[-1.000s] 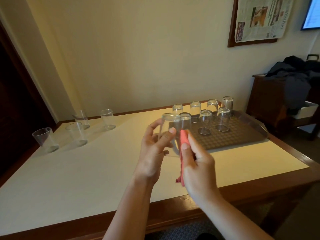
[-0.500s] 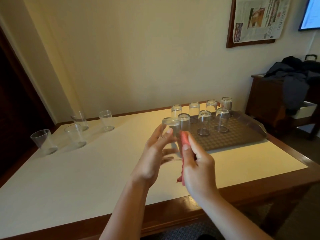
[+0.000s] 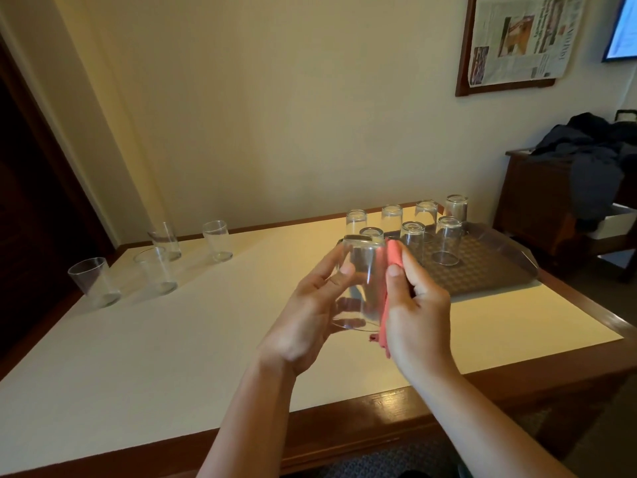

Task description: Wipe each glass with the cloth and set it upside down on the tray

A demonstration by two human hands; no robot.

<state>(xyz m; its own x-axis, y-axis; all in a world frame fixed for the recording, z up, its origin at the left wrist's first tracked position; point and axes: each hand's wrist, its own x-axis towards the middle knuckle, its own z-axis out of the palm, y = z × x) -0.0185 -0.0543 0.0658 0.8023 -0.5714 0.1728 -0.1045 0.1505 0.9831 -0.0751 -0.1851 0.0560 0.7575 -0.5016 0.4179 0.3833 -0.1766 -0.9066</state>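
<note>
My left hand (image 3: 310, 312) grips a clear glass (image 3: 362, 277) held upside down above the table, its base up and its rim toward me. My right hand (image 3: 417, 312) holds a red cloth (image 3: 391, 270) pressed against the right side of that glass. Behind them a dark patterned tray (image 3: 489, 270) carries several glasses (image 3: 448, 239) standing upside down in two rows. At the far left of the table several upright glasses (image 3: 93, 281) stand in a loose group.
The white-topped table (image 3: 172, 339) has a brown wooden border (image 3: 379, 408). A dark wooden sideboard (image 3: 537, 201) with dark clothing piled on it stands at the right. A framed newspaper (image 3: 517, 39) hangs on the wall.
The held glass has turned a little in my left hand and the cloth has slid along its side. Both hands stay in about the same place above the table.
</note>
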